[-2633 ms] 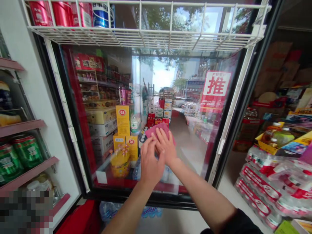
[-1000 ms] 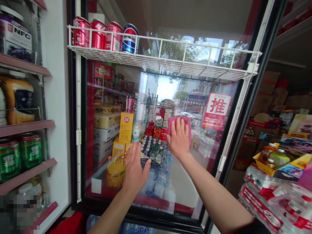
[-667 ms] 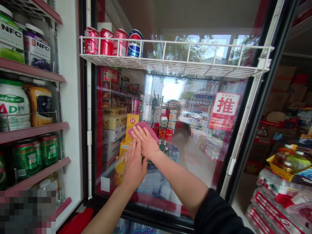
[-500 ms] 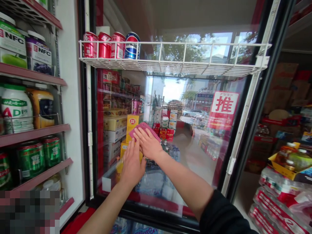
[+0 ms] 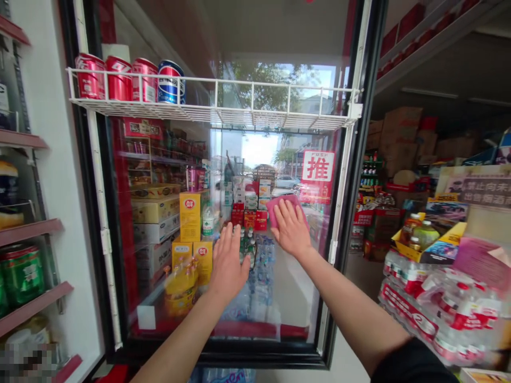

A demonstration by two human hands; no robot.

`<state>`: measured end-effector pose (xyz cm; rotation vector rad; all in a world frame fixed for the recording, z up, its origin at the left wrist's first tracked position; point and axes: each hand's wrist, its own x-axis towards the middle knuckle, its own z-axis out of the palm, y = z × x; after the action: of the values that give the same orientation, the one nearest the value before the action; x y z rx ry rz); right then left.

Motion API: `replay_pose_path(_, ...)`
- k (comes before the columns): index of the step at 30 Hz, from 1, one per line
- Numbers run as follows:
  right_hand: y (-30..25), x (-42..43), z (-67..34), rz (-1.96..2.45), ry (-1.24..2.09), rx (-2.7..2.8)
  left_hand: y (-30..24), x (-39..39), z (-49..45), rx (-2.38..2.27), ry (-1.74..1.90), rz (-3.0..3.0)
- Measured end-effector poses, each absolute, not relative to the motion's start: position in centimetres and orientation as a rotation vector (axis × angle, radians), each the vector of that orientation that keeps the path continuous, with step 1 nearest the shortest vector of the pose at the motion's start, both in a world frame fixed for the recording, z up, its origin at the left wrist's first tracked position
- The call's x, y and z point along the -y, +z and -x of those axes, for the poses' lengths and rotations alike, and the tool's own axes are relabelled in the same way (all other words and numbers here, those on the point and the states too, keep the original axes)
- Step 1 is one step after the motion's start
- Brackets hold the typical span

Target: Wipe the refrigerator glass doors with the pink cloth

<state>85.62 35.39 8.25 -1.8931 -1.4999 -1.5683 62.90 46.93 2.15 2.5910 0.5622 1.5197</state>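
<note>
My right hand [image 5: 292, 226] lies flat with fingers spread on a pink cloth [image 5: 275, 205], pressing it against the glass door [image 5: 287, 298] just below a red and white push sticker [image 5: 317, 175]. Lower and to the left, my left hand [image 5: 229, 266] is held open, palm toward the glass, with nothing in it. Whether its palm touches the pane I cannot tell. Across the upper door runs a white wire rack [image 5: 235, 114]. Several cans stand at its left end, among them a blue cola can [image 5: 171, 82].
A fridge interior with green cans [image 5: 24, 276] on shelves is at the left. The black door frame [image 5: 347, 213] borders the glass. To the right stand shrink-wrapped bottle packs [image 5: 435, 314], a yellow box of bottles [image 5: 429, 239] and stacked cartons [image 5: 399, 127]. Goods and a street show in the glass.
My right hand has slid the pink cloth rightward across the glass, away from my left hand. The two hands were close together before. The view has turned to the right.
</note>
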Motion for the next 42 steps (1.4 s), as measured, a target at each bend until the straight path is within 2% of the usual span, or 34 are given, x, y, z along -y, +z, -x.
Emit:
replay_pose_path(8,8.5,-29.7,-90.6,1.957,-1.633,1.033,2.0,-46.0,-63.8,-0.506,1.509,-2.574)
replay_pose_path(16,8.8,-34.0,-87.5,1.928,-1.556,0.732,0.9,-48.5,-61.2,-0.612,1.523,-2.53)
replay_pose_path(29,10.5,-43.0,-80.4,1.855,-1.584,1.09,0.1,-54.1,-56.6,-0.757,1.55,-2.503)
replay_pose_path(42,11.9,-55.1,-70.1,1.688,-1.417,1.556,3.6,-59.9,-52.4,-0.896,1.533,-2.541)
